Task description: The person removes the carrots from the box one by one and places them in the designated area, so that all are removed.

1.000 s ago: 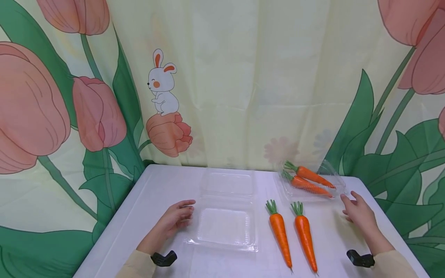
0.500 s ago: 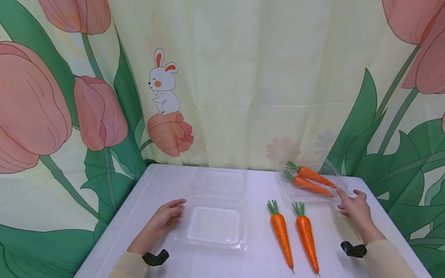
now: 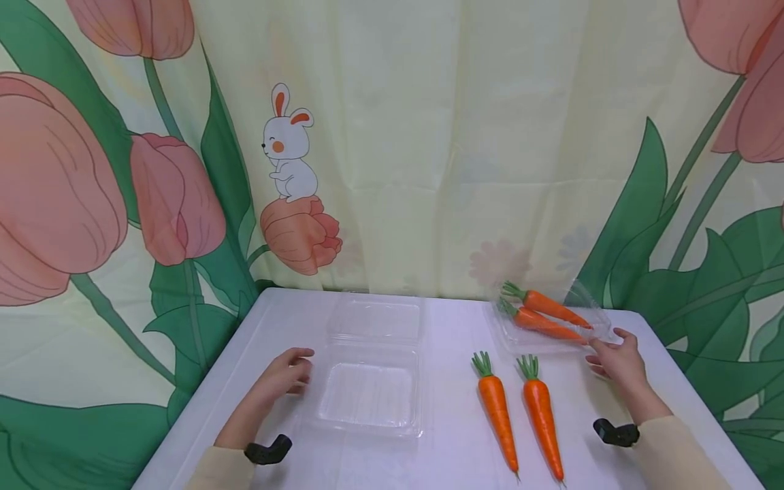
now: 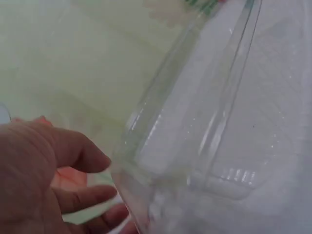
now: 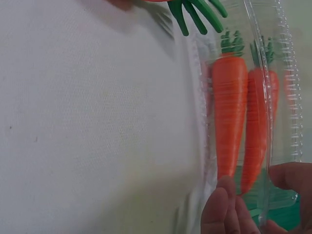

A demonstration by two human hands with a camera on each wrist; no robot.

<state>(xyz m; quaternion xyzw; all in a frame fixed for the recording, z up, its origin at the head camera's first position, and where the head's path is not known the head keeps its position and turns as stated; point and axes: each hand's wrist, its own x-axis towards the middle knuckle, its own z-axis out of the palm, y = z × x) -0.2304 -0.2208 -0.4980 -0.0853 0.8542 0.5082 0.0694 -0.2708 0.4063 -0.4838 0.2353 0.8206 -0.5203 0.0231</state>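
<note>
A clear plastic clamshell container, lid folded back, lies at the left middle of the table. Beside its left edge is my left hand, fingers loosely bent; in the left wrist view the thumb and fingertips are right at the container's edge, spread apart. At the back right lies a second clear clamshell holding two carrots with green tops. My right hand grips its near right corner, thumb on one side of the rim and fingers on the other.
Two loose carrots, one on the left and one on the right, lie side by side between the containers, tops pointing away. A printed curtain hangs directly behind the white table.
The left clamshell has slid left along with my left hand. My right hand has moved slightly left onto the corner of the filled clamshell. The loose carrots stay put.
</note>
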